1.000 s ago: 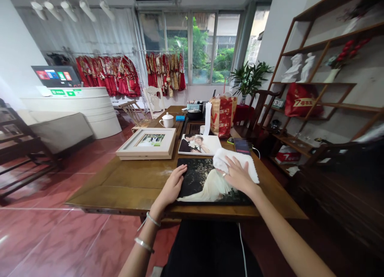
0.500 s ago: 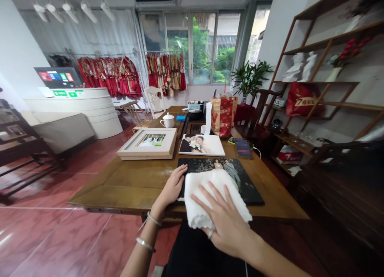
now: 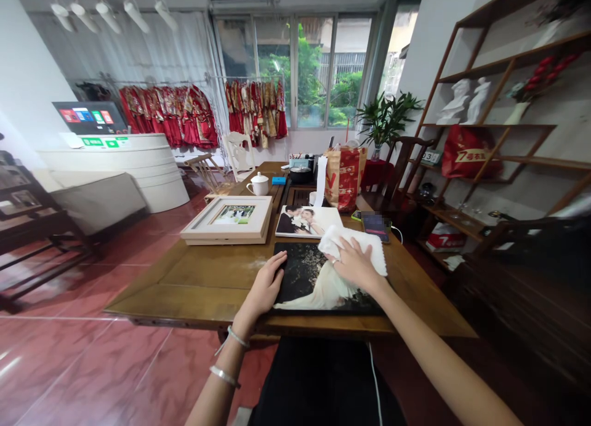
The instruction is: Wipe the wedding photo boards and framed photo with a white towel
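A dark wedding photo panel (image 3: 298,278) lies flat near the table's front edge, showing a pale, trailing dress. My left hand (image 3: 266,284) rests along the panel's left edge, fingers stretched out and nothing gripped. Over the panel's upper right part, my right hand (image 3: 355,264) presses a white cloth (image 3: 377,249) down, fingers spread on top of it. The cloth hides that corner of the picture. Just behind lies a white photo panel (image 3: 330,217) of a couple, its right end near the cloth.
Several things stand on the wooden table (image 3: 194,284): a cream picture frame (image 3: 221,234) at left, a lidded white cup (image 3: 259,184), a red-and-tan paper bag (image 3: 345,176) and a phone (image 3: 376,225) with a white cable. Shelves rise at right.
My right hand has slid the white cloth away from me and to the right across the dark panel, uncovering the dress. My left hand has stayed at the left edge.
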The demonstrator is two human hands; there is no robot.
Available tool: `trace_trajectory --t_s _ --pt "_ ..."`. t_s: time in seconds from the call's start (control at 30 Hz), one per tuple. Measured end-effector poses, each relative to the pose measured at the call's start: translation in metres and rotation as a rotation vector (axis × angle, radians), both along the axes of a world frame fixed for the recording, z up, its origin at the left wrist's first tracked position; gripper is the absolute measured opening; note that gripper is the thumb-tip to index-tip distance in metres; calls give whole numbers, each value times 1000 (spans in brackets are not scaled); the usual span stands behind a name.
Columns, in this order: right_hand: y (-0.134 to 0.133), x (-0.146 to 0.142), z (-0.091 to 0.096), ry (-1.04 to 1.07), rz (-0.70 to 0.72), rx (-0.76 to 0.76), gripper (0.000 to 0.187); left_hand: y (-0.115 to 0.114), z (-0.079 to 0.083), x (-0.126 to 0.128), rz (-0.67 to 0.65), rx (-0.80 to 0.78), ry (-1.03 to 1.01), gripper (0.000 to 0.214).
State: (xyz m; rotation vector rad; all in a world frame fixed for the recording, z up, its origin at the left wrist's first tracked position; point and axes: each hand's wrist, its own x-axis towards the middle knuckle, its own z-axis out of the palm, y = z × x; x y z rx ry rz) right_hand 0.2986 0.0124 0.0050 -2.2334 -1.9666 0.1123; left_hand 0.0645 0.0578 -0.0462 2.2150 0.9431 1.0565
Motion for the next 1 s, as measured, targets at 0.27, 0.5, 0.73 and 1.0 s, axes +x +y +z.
trace_trajectory --t_s 0.27,0.5,0.73,1.0 --pt "-38 -69 0 53 426 70 60 2 2 -2 46 -13 -104 40" --pt "-88 -42 4 149 483 34 52 -1 0 -1 94 -9 -38 45" --pt "-42 11 -7 30 160 72 51 0 1 -1 73 45 5 42" --pt "11 -25 1 -9 203 47 56 2 -1 -1 53 28 18 36"
